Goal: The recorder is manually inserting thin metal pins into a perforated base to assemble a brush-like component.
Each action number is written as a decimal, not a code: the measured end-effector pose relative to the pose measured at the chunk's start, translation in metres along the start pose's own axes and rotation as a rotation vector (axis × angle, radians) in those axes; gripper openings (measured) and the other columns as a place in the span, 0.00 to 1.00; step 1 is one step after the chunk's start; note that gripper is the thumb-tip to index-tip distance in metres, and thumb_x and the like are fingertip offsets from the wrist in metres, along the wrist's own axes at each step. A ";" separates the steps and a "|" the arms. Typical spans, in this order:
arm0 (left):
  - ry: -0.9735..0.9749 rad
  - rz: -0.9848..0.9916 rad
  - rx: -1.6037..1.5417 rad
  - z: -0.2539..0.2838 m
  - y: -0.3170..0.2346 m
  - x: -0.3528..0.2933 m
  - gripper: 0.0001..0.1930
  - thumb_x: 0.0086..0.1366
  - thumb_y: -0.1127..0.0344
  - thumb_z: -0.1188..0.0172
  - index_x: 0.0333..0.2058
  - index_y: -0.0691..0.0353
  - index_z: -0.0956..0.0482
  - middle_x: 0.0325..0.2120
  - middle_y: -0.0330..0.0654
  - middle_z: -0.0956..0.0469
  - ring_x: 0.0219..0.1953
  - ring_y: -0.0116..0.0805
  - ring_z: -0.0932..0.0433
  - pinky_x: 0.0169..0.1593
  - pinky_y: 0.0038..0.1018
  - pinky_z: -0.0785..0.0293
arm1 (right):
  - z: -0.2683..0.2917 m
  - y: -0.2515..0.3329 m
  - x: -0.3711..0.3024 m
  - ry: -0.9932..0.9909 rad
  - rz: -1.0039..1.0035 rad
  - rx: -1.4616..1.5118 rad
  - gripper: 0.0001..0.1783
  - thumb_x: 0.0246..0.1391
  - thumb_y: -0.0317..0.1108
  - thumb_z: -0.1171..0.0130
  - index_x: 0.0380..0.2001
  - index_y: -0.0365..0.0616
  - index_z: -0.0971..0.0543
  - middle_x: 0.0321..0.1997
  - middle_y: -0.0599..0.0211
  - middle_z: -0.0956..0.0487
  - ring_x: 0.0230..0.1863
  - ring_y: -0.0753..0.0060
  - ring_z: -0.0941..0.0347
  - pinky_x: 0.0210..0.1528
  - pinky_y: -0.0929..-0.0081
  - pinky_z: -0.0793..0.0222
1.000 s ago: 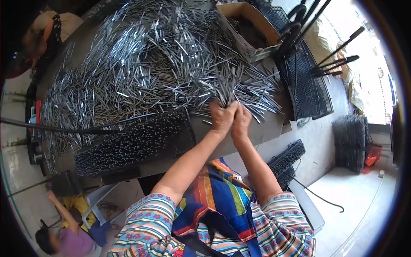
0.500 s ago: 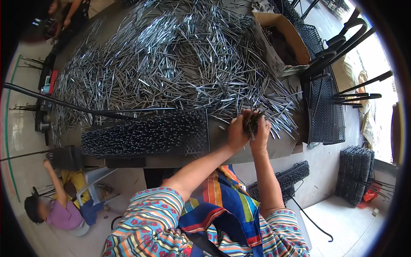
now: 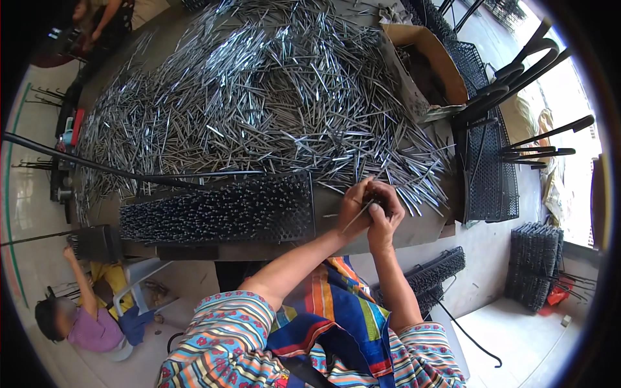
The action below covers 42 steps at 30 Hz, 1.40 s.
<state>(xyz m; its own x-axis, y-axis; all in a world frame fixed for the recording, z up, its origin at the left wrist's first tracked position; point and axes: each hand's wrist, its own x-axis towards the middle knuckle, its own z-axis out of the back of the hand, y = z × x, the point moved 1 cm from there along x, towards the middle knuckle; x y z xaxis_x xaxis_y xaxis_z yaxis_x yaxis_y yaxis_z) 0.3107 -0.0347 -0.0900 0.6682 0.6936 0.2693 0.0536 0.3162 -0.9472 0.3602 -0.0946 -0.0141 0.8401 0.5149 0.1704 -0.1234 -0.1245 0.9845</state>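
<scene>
My left hand (image 3: 351,208) and my right hand (image 3: 387,216) meet at the table's near edge, with fingers curled round a small bundle of thin metal rods (image 3: 377,200). One rod slants out of the bundle toward my left wrist. The fingers hide most of the bundle. Just left of my hands lies a long black perforated rack (image 3: 213,210), densely filled with upright rods except for some bare holes at its right end. Beyond my hands spreads a wide heap of loose metal rods (image 3: 259,103).
An open cardboard box (image 3: 446,68) stands at the far right, beside black perforated racks (image 3: 493,168) with hooked handles. A long black bar (image 3: 90,161) crosses the table's left side. Filled racks (image 3: 533,268) stand on the right floor. Another person (image 3: 97,326) sits at lower left.
My hands have turned and closed in more around the bundle, my right thumb now across it. One rod now sticks out toward my left wrist. The view has shifted slightly.
</scene>
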 end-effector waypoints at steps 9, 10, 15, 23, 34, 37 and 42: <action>0.036 0.310 -0.146 -0.012 -0.019 0.005 0.34 0.52 0.60 0.33 0.56 0.61 0.37 0.35 0.47 0.20 0.37 0.38 0.19 0.42 0.29 0.25 | 0.007 0.010 0.011 -0.051 -0.077 0.189 0.28 0.44 0.42 0.38 0.46 0.33 0.25 0.45 0.62 0.23 0.46 0.70 0.27 0.53 0.73 0.34; -0.034 0.308 -0.202 -0.010 -0.018 0.010 0.34 0.49 0.63 0.31 0.55 0.61 0.36 0.34 0.44 0.20 0.35 0.36 0.19 0.40 0.29 0.25 | 0.000 0.016 0.013 -0.100 -0.060 0.306 0.27 0.47 0.41 0.39 0.47 0.33 0.26 0.46 0.62 0.23 0.48 0.71 0.28 0.54 0.73 0.34; -0.261 0.563 -0.747 -0.006 -0.063 0.054 0.23 0.49 0.78 0.40 0.46 0.65 0.30 0.30 0.41 0.22 0.27 0.32 0.22 0.33 0.29 0.22 | 0.006 0.008 -0.006 -0.241 -0.138 0.068 0.19 0.58 0.34 0.46 0.50 0.36 0.27 0.47 0.64 0.24 0.52 0.72 0.30 0.57 0.74 0.37; -0.116 0.792 -1.196 0.001 -0.090 0.057 0.12 0.50 0.80 0.38 0.35 0.65 0.24 0.27 0.41 0.21 0.27 0.32 0.22 0.34 0.28 0.22 | -0.010 0.001 0.008 -0.381 -0.392 0.661 0.27 0.68 0.49 0.61 0.50 0.34 0.28 0.52 0.58 0.25 0.52 0.67 0.29 0.58 0.68 0.36; 0.596 0.981 -1.179 0.085 -0.116 -0.001 0.12 0.51 0.77 0.39 0.37 0.67 0.25 0.28 0.45 0.22 0.28 0.35 0.20 0.33 0.30 0.21 | -0.007 0.037 -0.017 0.534 -0.748 0.937 0.57 0.51 0.74 0.58 0.66 0.32 0.47 0.54 0.40 0.29 0.51 0.49 0.27 0.55 0.57 0.30; 0.727 1.027 -1.112 0.103 -0.125 -0.047 0.15 0.49 0.77 0.37 0.37 0.66 0.25 0.28 0.45 0.22 0.27 0.35 0.20 0.32 0.31 0.21 | -0.008 0.046 -0.021 0.674 -0.566 0.938 0.55 0.51 0.72 0.53 0.66 0.33 0.47 0.54 0.42 0.28 0.52 0.52 0.28 0.55 0.55 0.31; 0.640 1.118 -1.153 0.133 -0.126 -0.092 0.16 0.49 0.75 0.34 0.38 0.66 0.25 0.26 0.47 0.20 0.26 0.39 0.19 0.33 0.36 0.19 | -0.028 0.056 -0.052 0.763 -0.558 0.147 0.20 0.60 0.40 0.50 0.41 0.32 0.21 0.36 0.56 0.18 0.36 0.65 0.21 0.43 0.70 0.26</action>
<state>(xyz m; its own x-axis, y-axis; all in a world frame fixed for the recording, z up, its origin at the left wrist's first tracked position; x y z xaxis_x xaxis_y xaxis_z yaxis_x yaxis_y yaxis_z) 0.1437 -0.0522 0.0274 0.8994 -0.2004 -0.3885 -0.3344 -0.8878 -0.3162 0.2948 -0.1046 0.0334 0.1807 0.9399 -0.2898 0.3015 0.2275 0.9259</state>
